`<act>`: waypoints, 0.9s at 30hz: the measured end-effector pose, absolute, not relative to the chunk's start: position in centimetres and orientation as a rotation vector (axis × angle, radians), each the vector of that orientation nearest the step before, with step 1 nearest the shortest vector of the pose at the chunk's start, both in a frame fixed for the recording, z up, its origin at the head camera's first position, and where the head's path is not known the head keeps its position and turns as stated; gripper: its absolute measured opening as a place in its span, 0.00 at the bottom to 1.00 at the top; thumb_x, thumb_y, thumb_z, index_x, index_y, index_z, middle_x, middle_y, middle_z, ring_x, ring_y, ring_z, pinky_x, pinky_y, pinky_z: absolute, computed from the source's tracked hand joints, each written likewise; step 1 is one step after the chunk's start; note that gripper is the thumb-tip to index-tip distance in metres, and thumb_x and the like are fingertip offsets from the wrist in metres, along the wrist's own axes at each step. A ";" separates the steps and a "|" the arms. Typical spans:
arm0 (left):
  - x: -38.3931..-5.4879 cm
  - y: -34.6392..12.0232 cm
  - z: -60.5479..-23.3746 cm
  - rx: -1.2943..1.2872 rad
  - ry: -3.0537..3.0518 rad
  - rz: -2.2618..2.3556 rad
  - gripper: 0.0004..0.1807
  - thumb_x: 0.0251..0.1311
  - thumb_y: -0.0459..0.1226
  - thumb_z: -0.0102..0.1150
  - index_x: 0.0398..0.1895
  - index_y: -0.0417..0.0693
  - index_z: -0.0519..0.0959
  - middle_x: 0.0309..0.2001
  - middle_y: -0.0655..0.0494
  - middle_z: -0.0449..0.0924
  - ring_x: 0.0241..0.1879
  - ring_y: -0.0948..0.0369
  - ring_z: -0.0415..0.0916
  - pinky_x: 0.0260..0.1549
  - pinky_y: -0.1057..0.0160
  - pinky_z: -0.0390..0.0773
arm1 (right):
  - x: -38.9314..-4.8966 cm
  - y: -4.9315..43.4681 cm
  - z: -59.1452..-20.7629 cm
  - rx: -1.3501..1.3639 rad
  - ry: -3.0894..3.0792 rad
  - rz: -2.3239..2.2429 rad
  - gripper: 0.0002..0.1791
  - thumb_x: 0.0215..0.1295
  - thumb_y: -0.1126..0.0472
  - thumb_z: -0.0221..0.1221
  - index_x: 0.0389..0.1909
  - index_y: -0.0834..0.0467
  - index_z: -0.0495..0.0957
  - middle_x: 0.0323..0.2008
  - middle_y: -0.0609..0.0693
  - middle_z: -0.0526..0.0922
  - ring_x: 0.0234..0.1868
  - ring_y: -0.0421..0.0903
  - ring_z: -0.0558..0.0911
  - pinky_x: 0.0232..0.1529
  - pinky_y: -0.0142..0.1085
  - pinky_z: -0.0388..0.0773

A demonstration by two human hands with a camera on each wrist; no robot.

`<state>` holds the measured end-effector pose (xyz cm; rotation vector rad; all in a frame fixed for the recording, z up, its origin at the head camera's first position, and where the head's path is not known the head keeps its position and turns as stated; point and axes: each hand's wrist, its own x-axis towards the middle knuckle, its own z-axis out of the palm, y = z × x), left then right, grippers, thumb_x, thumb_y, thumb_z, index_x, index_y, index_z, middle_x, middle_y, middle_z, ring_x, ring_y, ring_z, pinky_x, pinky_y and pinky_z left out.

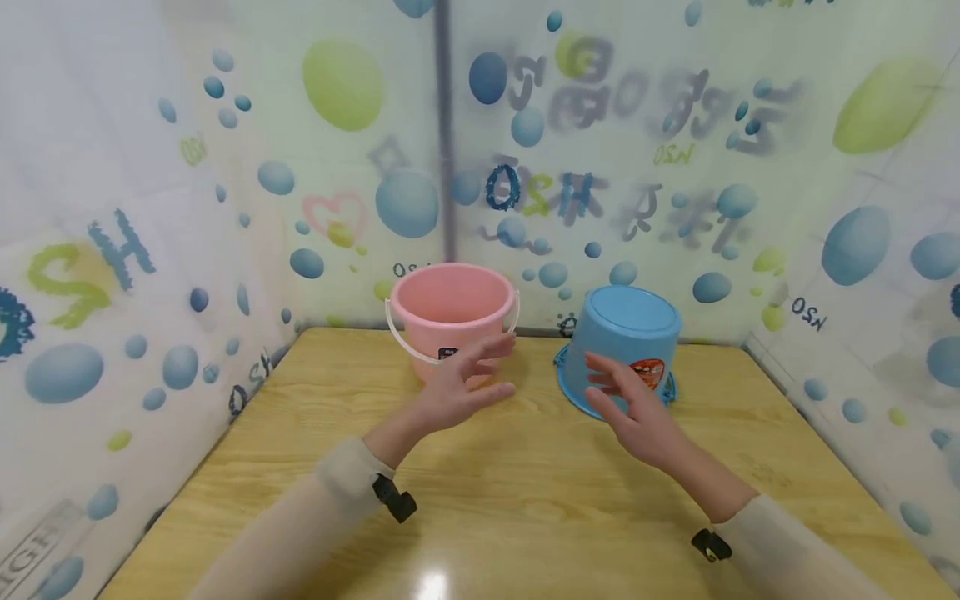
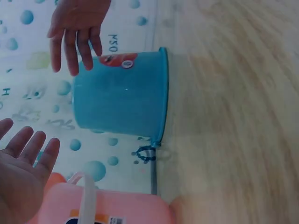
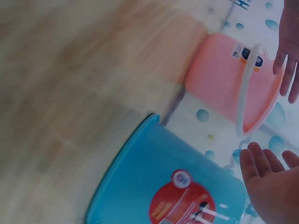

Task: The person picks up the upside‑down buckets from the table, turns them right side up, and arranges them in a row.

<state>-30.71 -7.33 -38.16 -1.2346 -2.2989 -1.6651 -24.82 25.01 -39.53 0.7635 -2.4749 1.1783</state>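
Observation:
An upright pink bucket (image 1: 450,312) with a white handle stands at the table's far middle. To its right a blue bucket (image 1: 626,337) stands upside down, its red label facing me. My left hand (image 1: 480,371) hovers with spread, straight fingers just in front of the pink bucket (image 2: 107,210) and holds nothing. My right hand (image 1: 615,392) is also spread, close before the blue bucket (image 2: 121,93). Whether its fingertips (image 2: 74,65) touch the bucket I cannot tell. In the right wrist view the blue bucket (image 3: 163,186) and pink bucket (image 3: 224,79) stand side by side.
The wooden table (image 1: 525,500) is enclosed by printed curtain walls (image 1: 150,250) on the left, back and right. A dark pole (image 1: 445,125) runs up the back corner behind the pink bucket. Light sleeves cover both forearms.

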 end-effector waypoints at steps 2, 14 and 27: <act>-30.7 -6.6 -38.8 -1.258 -2.353 -1.628 0.40 0.74 0.41 0.71 0.86 0.53 0.66 0.81 0.51 0.72 0.80 0.50 0.70 0.75 0.43 0.76 | -24.5 25.9 -39.9 0.757 -2.479 1.174 0.29 0.88 0.62 0.53 0.84 0.58 0.64 0.78 0.62 0.72 0.72 0.64 0.79 0.67 0.28 0.78; -32.1 -2.1 -41.4 -1.275 -2.550 -1.709 0.44 0.74 0.51 0.71 0.88 0.62 0.61 0.85 0.52 0.64 0.83 0.52 0.66 0.77 0.47 0.74 | -23.3 32.6 -41.5 0.562 -2.529 1.063 0.29 0.86 0.61 0.58 0.81 0.63 0.65 0.76 0.64 0.73 0.66 0.49 0.82 0.60 0.17 0.74; -36.2 2.5 -43.6 -1.191 -2.696 -1.599 0.52 0.70 0.51 0.75 0.90 0.58 0.56 0.88 0.50 0.57 0.83 0.42 0.64 0.78 0.38 0.71 | -25.8 38.2 -42.9 0.392 -2.872 1.018 0.47 0.83 0.48 0.62 0.85 0.70 0.50 0.78 0.80 0.60 0.72 0.83 0.70 0.66 0.76 0.74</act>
